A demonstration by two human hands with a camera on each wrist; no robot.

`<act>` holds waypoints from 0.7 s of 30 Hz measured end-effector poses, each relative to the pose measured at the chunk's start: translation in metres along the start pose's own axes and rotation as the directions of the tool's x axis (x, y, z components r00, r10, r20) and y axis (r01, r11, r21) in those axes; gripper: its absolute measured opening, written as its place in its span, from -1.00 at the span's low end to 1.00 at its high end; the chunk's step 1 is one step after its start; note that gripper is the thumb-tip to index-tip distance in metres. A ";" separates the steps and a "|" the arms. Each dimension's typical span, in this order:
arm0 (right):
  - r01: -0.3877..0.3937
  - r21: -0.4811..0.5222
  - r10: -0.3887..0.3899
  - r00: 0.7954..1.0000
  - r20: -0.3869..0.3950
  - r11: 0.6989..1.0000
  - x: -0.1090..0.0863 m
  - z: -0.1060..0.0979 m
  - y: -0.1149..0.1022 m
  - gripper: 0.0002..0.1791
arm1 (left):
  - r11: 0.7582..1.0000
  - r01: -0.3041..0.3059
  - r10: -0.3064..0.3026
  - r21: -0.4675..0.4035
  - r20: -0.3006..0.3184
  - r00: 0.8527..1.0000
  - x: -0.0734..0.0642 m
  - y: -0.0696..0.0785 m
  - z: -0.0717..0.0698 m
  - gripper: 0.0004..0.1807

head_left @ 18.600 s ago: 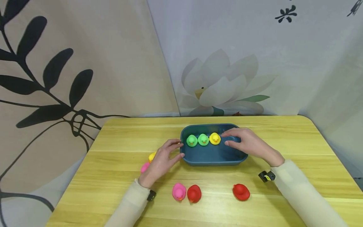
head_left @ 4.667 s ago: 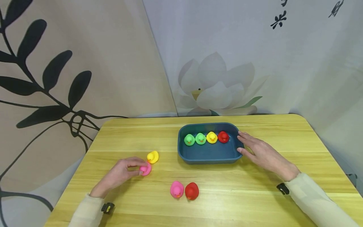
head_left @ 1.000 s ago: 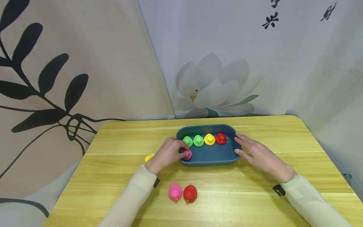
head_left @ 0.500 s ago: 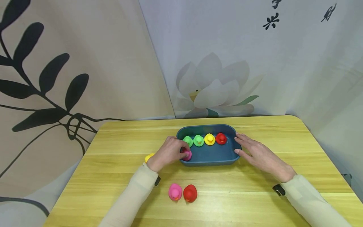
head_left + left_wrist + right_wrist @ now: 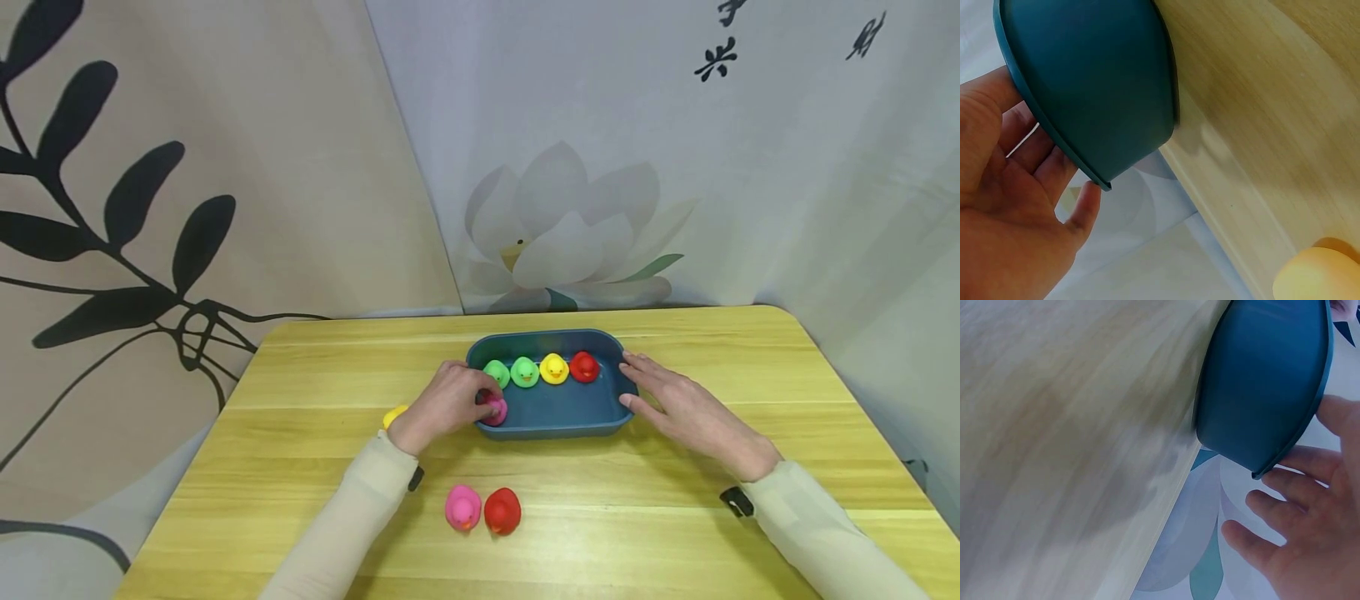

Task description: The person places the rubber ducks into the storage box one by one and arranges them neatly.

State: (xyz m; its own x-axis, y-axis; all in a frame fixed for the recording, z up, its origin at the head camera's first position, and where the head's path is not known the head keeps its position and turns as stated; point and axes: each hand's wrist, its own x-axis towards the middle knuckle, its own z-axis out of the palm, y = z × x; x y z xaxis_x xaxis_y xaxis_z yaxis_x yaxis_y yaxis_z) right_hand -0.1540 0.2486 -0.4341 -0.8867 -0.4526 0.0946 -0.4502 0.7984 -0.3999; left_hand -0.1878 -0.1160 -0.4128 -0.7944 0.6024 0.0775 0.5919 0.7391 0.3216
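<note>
A dark blue tray (image 5: 562, 433) holds a row of toy ducks along its back: two green ones (image 5: 525, 372), a yellow one (image 5: 554, 369) and a red one (image 5: 584, 367). My left hand (image 5: 442, 406) reaches over the tray's left end and pinches a pink duck (image 5: 498, 409) at the front left corner, beneath the leftmost green duck. In the left wrist view, fingers pass behind the tray rim (image 5: 1054, 134), so the duck is hidden there. At the opposite end, my right hand (image 5: 686, 408) rests its spread, nearly straight fingertips at the rim.
On the wooden table (image 5: 637, 542), another pink duck (image 5: 462, 508) and a red duck (image 5: 502, 511) sit side by side in front of the tray. A yellow duck (image 5: 394, 415) is partly covered by my left wrist. A printed curtain (image 5: 315, 167) stands behind the table.
A red duck has joined the row in the tray. My left hand has carried the pink duck from the table's left side into the tray. Over the last second, both hands stay put.
</note>
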 end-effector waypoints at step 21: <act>0.024 0.017 -0.023 0.999 -0.024 1.000 -0.001 0.002 0.001 -0.34 | 0.983 -0.055 0.030 -0.175 -0.143 0.989 -0.020 -0.001 0.004 -0.79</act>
State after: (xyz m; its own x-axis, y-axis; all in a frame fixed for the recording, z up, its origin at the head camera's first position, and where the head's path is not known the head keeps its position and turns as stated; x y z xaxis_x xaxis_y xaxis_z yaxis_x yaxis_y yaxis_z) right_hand -0.1536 0.2485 -0.4365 -0.8782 -0.4615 0.1256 -0.4692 0.7805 -0.4131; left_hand -0.1719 -0.1281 -0.4184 -0.7876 0.5752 0.2209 0.6016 0.6405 0.4773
